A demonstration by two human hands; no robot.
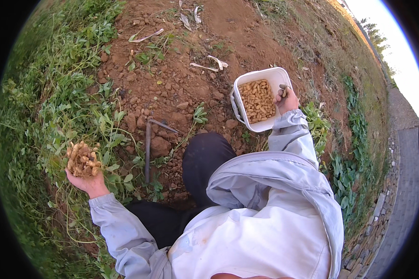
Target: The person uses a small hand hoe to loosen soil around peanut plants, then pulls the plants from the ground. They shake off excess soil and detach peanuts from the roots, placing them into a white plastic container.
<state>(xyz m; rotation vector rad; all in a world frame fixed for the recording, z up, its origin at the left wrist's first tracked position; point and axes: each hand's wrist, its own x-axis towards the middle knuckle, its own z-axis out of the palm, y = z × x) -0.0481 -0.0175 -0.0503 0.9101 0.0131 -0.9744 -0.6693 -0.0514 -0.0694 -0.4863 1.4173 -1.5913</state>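
On the left, my left hand [91, 183] is closed around the base of a bunch of peanuts [84, 159], whose pale, soil-dusted pods cluster above the fingers. At the right wall of a white bucket [264, 126], my right hand [288, 101] is bent over the rim. Its fingers close on a small grey-brown thing, too small to make out. Loose peanuts [257, 100] cover the bottom of the bucket. A grey metal hand tool [148, 151] with a bent, thin end lies on the soil between my left hand and my knee.
Leafy green plants [46, 102] spread thickly along the left. Reddish clods [159, 146] lie around the tool. Dry pale husks [217, 62] are scattered farther out. More greenery [344, 181] grows at the right, before a stone edging [376, 209] and a paved path [405, 195].
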